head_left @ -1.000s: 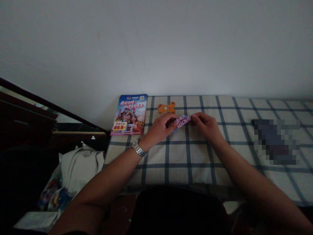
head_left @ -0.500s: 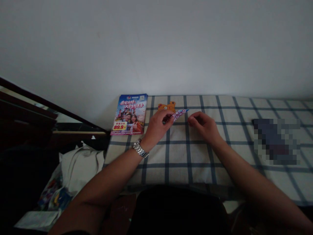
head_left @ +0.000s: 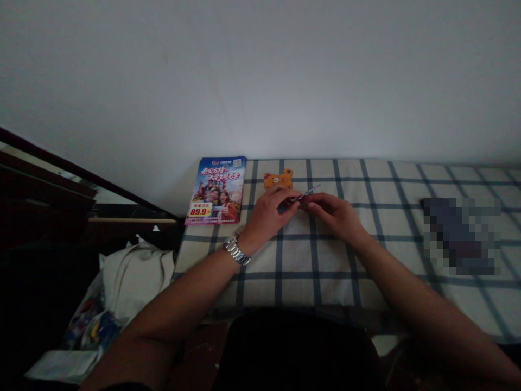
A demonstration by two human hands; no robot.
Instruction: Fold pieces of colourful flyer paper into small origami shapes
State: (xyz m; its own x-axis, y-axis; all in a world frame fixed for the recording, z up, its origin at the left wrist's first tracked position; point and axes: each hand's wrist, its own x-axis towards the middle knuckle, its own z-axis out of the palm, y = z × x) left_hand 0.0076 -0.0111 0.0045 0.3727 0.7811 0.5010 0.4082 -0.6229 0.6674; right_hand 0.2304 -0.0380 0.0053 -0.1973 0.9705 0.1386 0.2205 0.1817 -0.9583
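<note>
My left hand (head_left: 269, 208), with a metal watch at the wrist, pinches a narrow folded strip of printed paper (head_left: 310, 191) seen almost edge-on, its tip pointing up and right. My right hand (head_left: 331, 212) meets it from the right, its fingers closed on the same strip near the middle. Both hands hover just over the checked cloth (head_left: 317, 260). An orange bear-shaped card (head_left: 277, 178) lies flat just behind my left hand.
A colourful leaflet (head_left: 217, 190) lies at the cloth's back left corner by the white wall. A blurred dark object (head_left: 459, 233) rests on the cloth at the right. Left of the surface, lower down, are a pale bag (head_left: 132, 277) and dark furniture.
The strip was held flat by both hands, then my right hand let go while the left tilted it. Now it is turned edge-on and my right hand has closed on it again.
</note>
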